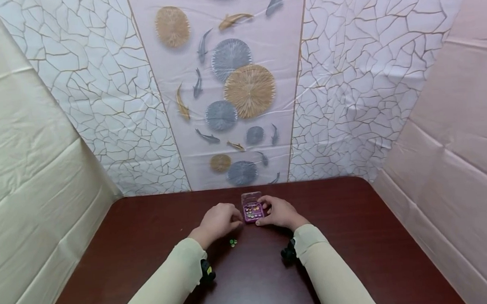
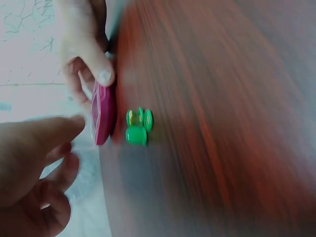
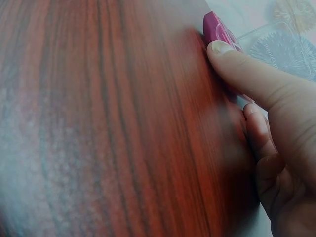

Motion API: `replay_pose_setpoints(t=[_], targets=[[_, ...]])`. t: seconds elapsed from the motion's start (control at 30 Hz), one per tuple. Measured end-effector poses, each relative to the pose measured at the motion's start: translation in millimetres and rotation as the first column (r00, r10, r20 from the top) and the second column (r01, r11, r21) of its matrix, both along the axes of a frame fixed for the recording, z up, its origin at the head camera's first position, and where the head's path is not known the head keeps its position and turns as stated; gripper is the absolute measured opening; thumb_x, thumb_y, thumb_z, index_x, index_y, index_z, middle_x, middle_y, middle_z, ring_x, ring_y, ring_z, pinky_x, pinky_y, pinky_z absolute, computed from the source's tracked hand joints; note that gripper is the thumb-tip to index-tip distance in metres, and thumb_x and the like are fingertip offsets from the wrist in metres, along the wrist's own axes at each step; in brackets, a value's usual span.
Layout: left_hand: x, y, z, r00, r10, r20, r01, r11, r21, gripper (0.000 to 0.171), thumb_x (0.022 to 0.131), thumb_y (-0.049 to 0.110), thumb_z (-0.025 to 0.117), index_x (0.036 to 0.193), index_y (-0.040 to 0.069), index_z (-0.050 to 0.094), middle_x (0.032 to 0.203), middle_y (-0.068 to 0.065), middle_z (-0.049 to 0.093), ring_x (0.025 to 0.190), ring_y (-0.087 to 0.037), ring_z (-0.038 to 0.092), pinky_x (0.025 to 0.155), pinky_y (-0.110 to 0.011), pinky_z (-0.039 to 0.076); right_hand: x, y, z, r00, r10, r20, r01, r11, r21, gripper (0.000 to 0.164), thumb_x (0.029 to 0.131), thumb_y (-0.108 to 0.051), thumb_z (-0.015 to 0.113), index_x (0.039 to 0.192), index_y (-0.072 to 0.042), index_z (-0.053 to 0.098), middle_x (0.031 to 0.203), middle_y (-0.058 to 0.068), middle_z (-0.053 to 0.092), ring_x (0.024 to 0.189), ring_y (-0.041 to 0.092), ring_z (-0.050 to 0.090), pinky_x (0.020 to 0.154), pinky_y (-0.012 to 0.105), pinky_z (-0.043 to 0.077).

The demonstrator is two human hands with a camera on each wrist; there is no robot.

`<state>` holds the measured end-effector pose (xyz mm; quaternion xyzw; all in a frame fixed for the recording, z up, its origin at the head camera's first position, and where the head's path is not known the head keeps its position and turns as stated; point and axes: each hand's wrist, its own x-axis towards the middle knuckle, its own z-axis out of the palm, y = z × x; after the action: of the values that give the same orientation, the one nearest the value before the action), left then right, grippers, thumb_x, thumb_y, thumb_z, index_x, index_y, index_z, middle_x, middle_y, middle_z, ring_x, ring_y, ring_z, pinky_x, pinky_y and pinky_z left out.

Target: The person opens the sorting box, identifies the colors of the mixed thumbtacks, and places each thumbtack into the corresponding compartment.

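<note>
A small purple plastic case (image 1: pixel 250 218) with its clear lid (image 1: pixel 251 197) raised stands toward the back of the table. Several small round pieces (image 1: pixel 253 210), some pale and some yellowish, lie in it. My right hand (image 1: pixel 283 213) holds the case at its right side, the thumb at the front corner and fingers along the side. Just left of the case hovers my left hand (image 1: pixel 220 220), its fingers bent and apart from the thumb, with nothing visible between them. Small green plastic pieces (image 2: pixel 138 127), spool-like or capped, sit close together on the table nearer me.
The dark red-brown wooden table (image 1: pixel 150 267) runs back to a patterned cloth backdrop (image 1: pixel 243 138). Pale cloth walls (image 1: pixel 34 181) rise on both sides. A dark wrist device (image 1: pixel 207 271) is on each sleeve.
</note>
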<state>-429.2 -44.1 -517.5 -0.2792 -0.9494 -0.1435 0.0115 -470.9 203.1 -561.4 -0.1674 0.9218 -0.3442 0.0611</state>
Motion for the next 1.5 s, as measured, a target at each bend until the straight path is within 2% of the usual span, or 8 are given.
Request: replay_pose_setpoints(t=[0.1,0.33,0.57,0.7,0.87,1.1,1.5], targets=[[6.9,-8.8,-0.5,0.998,-0.048,0.046,0.049,0.998,-0.030,0.006,0.088,0.031,0.072,0.085,0.029,0.077,0.081,0.016,0.069,0.072,-0.003,0.058,0.067,-0.034,0.056,0.1,2.3,-0.6,1.000,-0.009,0.003,0.009,1.000,-0.001,0.073,0.067,-0.047,0.087,0.131,-0.028,0.057,0.110,-0.003,0.062,0.091,0.011,0.057,0.078,0.040,0.052],[22.7,-16.6,-1.9,0.989,-0.078,0.124,0.090,0.991,-0.096,0.008,0.086,0.037,0.074,0.078,0.035,0.071,0.074,0.018,0.065,0.064,0.000,0.055,0.061,-0.031,0.055,1.2,2.6,-1.8,1.000,-0.019,0.004,0.019,1.000,-0.005,0.074,0.066,-0.047,0.088,0.130,-0.027,0.057,0.110,-0.003,0.061,0.089,0.011,0.056,0.078,0.039,0.051],[30.9,-15.3,-3.0,0.990,-0.095,0.101,0.106,0.989,-0.101,0.014,0.086,0.032,0.073,0.073,0.035,0.068,0.069,0.017,0.062,0.060,-0.003,0.053,0.056,-0.029,0.051,2.0,-1.7,0.1,1.000,-0.024,-0.001,0.024,1.000,-0.008,0.074,0.065,-0.046,0.089,0.129,-0.027,0.058,0.108,-0.004,0.061,0.088,0.012,0.056,0.078,0.038,0.051],[30.1,-12.4,-3.1,0.991,-0.088,0.100,0.098,0.990,-0.098,0.017,0.087,0.028,0.071,0.071,0.031,0.067,0.065,0.015,0.061,0.057,-0.005,0.052,0.054,-0.029,0.049,2.1,-0.7,-0.5,1.000,-0.021,0.008,0.021,1.000,-0.007,0.074,0.065,-0.047,0.088,0.129,-0.027,0.058,0.109,-0.004,0.061,0.089,0.011,0.056,0.078,0.039,0.051],[25.0,-11.2,-3.5,0.988,-0.047,0.144,0.060,0.995,-0.084,0.018,0.090,0.027,0.069,0.072,0.028,0.069,0.065,0.013,0.061,0.056,-0.007,0.052,0.055,-0.029,0.048,0.9,-0.8,-2.4,1.000,-0.024,0.004,0.024,1.000,0.004,0.074,0.065,-0.050,0.088,0.129,-0.029,0.057,0.110,-0.005,0.061,0.089,0.010,0.056,0.078,0.038,0.051],[17.5,-12.3,-8.7,0.986,-0.008,0.166,0.022,0.996,-0.085,0.017,0.092,0.024,0.065,0.076,0.027,0.070,0.070,0.012,0.063,0.059,-0.008,0.053,0.059,-0.030,0.050,-0.4,-2.1,-3.4,1.000,-0.020,-0.007,0.020,1.000,0.008,0.074,0.064,-0.051,0.088,0.128,-0.029,0.058,0.110,-0.005,0.061,0.088,0.010,0.056,0.078,0.038,0.051],[12.2,-14.8,-10.2,0.995,0.001,0.101,0.006,0.998,-0.063,0.008,0.091,0.027,0.068,0.084,0.028,0.071,0.081,0.012,0.067,0.070,-0.005,0.056,0.068,-0.034,0.056,-1.8,-0.8,-3.6,0.999,-0.018,-0.029,0.019,1.000,0.006,0.075,0.063,-0.050,0.088,0.128,-0.027,0.059,0.107,-0.005,0.062,0.085,0.010,0.057,0.076,0.038,0.051]])
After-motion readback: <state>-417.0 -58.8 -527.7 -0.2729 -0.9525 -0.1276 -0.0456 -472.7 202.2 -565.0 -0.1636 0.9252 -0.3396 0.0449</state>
